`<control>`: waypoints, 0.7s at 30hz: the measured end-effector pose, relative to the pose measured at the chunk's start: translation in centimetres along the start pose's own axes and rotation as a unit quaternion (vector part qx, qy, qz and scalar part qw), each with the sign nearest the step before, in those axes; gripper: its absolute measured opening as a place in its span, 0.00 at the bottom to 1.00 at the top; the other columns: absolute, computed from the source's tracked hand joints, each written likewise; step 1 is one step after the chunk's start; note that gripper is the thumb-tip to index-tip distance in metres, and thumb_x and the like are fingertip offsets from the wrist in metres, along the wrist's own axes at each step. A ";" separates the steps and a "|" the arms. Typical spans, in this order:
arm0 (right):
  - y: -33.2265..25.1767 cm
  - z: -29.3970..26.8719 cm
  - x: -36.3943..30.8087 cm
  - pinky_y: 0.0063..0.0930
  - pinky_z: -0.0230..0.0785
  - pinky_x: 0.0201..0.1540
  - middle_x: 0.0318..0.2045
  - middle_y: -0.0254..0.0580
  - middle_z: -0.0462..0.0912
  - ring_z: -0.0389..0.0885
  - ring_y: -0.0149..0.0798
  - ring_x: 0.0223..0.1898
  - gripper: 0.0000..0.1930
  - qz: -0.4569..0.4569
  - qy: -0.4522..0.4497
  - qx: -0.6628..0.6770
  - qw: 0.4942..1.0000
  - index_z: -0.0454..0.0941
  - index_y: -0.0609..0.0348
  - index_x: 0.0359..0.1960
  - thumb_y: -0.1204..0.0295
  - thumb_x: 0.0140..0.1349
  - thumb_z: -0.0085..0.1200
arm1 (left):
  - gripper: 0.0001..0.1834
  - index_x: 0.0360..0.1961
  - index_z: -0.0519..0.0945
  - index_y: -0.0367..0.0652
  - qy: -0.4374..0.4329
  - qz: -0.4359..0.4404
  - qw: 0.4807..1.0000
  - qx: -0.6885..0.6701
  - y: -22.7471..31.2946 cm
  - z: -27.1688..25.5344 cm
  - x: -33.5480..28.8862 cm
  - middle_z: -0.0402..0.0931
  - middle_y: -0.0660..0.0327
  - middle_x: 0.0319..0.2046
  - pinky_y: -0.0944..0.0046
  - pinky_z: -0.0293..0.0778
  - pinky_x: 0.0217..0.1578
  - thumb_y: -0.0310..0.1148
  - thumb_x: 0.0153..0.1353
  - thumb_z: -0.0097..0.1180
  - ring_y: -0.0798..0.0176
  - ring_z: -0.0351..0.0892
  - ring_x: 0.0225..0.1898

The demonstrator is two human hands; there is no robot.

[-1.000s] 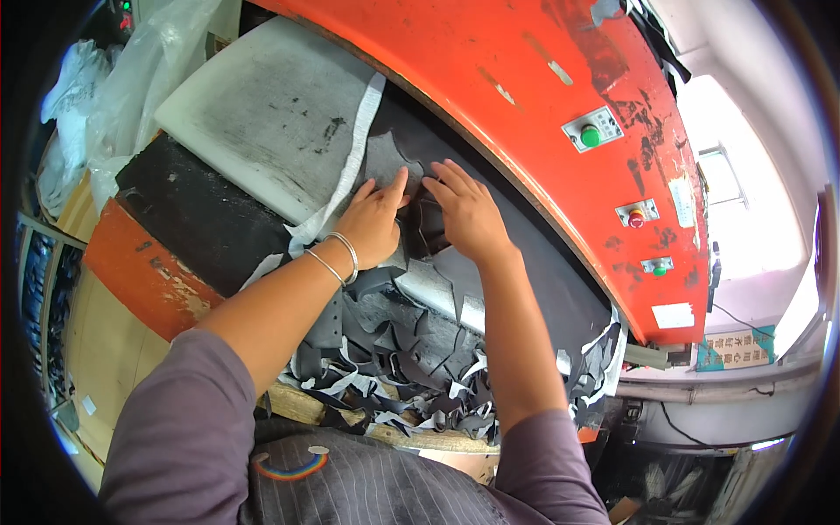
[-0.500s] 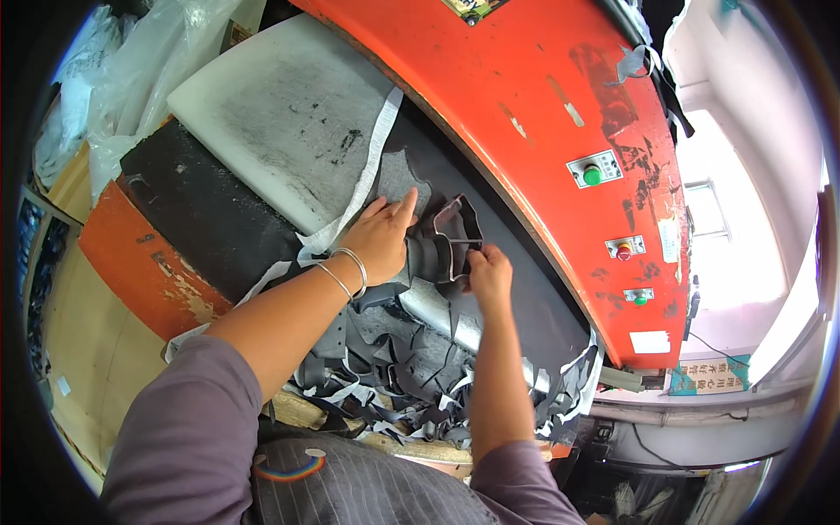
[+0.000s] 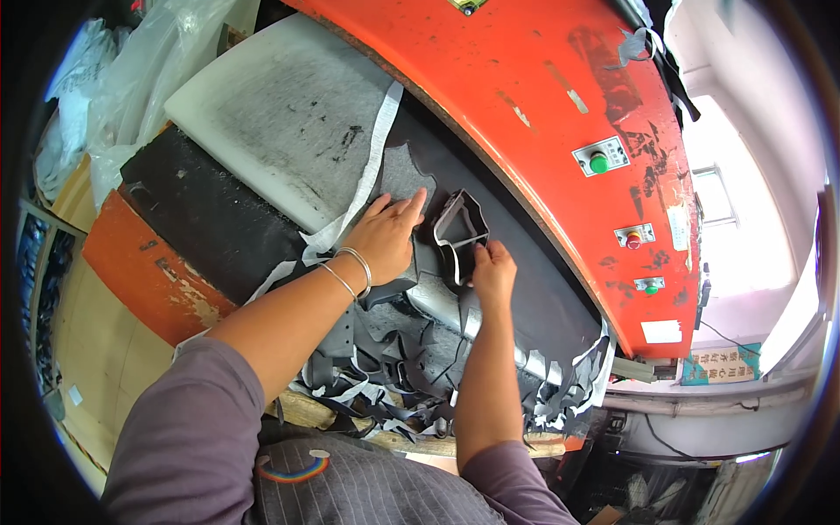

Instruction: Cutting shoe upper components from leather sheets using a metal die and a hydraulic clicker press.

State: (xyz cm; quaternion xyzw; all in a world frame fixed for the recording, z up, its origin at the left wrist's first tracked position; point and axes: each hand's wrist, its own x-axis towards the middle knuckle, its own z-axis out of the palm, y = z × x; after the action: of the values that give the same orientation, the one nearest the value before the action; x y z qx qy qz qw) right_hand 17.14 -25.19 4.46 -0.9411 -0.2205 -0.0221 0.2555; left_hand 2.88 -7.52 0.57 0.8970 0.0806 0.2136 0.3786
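My right hand (image 3: 493, 271) grips the edge of a hollow metal cutting die (image 3: 444, 229) with a curved outline and a crossbar. The die stands over a dark leather-like sheet (image 3: 538, 293). To its left, my left hand (image 3: 382, 241) lies with fingers stretched out on the sheet, beside a grey piece with a notched edge (image 3: 400, 171). Two bangles circle my left wrist. A pale strip (image 3: 378, 149) runs from beside that hand toward the back. What lies under my left palm is hidden.
A thick whitish cutting board (image 3: 262, 105) lies at the back left. An orange machine body (image 3: 525, 114) with green and red buttons spans the far right. Dark scraps (image 3: 398, 350) are heaped at the near edge. Clear plastic bags (image 3: 157, 79) sit at the far left.
The die has turned and shifted slightly right in my right hand, away from my left hand. Dark material that was beside the die no longer shows there. My left hand stays almost in place.
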 end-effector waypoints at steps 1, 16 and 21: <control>-0.1 -0.7 0.6 0.42 0.69 0.39 0.30 0.56 0.79 0.78 0.57 0.36 0.08 -0.062 -0.003 -0.045 0.997 0.76 0.65 0.32 0.70 0.59 0.54 | 0.41 0.70 0.43 0.35 -0.002 -0.001 1.000 -0.007 -0.1 0.0 -0.1 0.75 0.58 0.55 0.52 0.49 0.67 0.22 0.56 0.44 0.57 0.67 0.61; -3.5 -2.0 6.5 0.38 0.73 0.43 0.38 0.37 0.79 0.78 0.44 0.44 0.09 -0.299 -0.223 -0.193 0.907 0.82 0.48 0.40 0.70 0.61 0.50 | 0.41 0.70 0.44 0.36 -0.023 -0.005 1.000 0.010 0.1 -0.1 -0.4 0.74 0.62 0.56 0.53 0.49 0.68 0.22 0.56 0.45 0.59 0.65 0.61; -3.3 -1.8 5.0 0.39 0.72 0.44 0.39 0.40 0.79 0.78 0.48 0.44 0.11 -0.254 -0.181 -0.194 0.930 0.80 0.49 0.44 0.70 0.61 0.52 | 0.38 0.69 0.49 0.36 0.004 0.003 1.000 0.029 -0.3 0.1 -0.1 0.75 0.62 0.54 0.53 0.49 0.67 0.23 0.55 0.46 0.59 0.64 0.62</control>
State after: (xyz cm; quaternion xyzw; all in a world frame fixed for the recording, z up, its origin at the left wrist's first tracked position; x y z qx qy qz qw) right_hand 20.39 -21.47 8.34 -0.8727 -0.4863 0.0422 0.0093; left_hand 2.83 -7.40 0.23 0.9068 0.0854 0.2161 0.3518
